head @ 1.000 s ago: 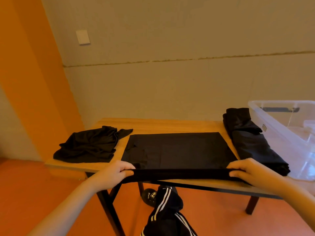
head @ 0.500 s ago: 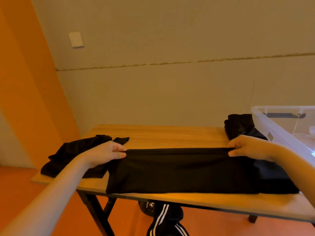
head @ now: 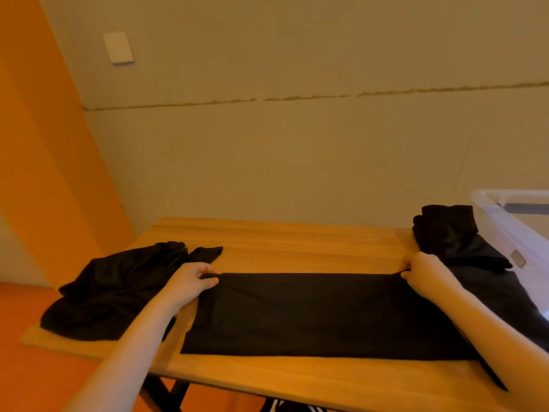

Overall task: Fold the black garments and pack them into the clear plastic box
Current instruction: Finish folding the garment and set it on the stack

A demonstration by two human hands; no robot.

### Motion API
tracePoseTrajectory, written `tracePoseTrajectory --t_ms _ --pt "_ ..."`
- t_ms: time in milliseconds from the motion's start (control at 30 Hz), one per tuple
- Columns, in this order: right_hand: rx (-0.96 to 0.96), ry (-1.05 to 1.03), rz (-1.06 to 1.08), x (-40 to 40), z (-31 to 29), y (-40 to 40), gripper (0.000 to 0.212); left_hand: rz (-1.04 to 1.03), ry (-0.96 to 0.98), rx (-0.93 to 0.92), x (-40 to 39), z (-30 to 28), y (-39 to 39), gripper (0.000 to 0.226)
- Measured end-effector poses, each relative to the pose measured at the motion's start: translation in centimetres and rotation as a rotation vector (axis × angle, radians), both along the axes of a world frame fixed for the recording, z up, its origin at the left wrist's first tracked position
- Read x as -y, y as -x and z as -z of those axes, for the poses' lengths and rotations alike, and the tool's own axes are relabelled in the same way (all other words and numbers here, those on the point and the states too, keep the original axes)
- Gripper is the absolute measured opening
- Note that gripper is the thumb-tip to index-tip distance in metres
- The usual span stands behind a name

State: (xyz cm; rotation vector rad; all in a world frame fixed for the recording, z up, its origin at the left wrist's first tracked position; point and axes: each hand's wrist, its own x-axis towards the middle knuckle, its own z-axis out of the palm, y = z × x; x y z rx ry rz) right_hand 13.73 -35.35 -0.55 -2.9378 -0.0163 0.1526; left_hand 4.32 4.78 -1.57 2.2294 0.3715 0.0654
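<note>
The flat folded garment point(head: 320, 313) is plain black, as are the crumpled cloth heap point(head: 118, 289) and the folded cloth stack point(head: 454, 239). The wooden table top point(head: 297, 245) shows warm honey-brown grain. The plastic storage box point(head: 511, 215) is clear. The wall point(head: 297, 144) is beige with an orange panel point(head: 44, 159) and a white switch plate point(head: 118, 48).

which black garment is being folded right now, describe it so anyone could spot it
On the wooden table, find the flat black rectangular garment in the middle. Unlike the crumpled black heap to its left, it lies smooth, its far corners pinched by the left hand and right hand.
</note>
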Motion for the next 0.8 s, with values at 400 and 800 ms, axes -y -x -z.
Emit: tracePoseTrajectory --t_ms 400,800 --pt "0.324 -0.195 0.139 -0.8 3.0 0.3 0.014 -0.238 -0.137 0.317 0.7 2.2 -1.5 0.015" --pt "0.509 -0.304 0.136 -1.2 3.1 -1.8 0.022 -0.337 -0.266 0.471 1.0 2.8 -2.9 0.012"
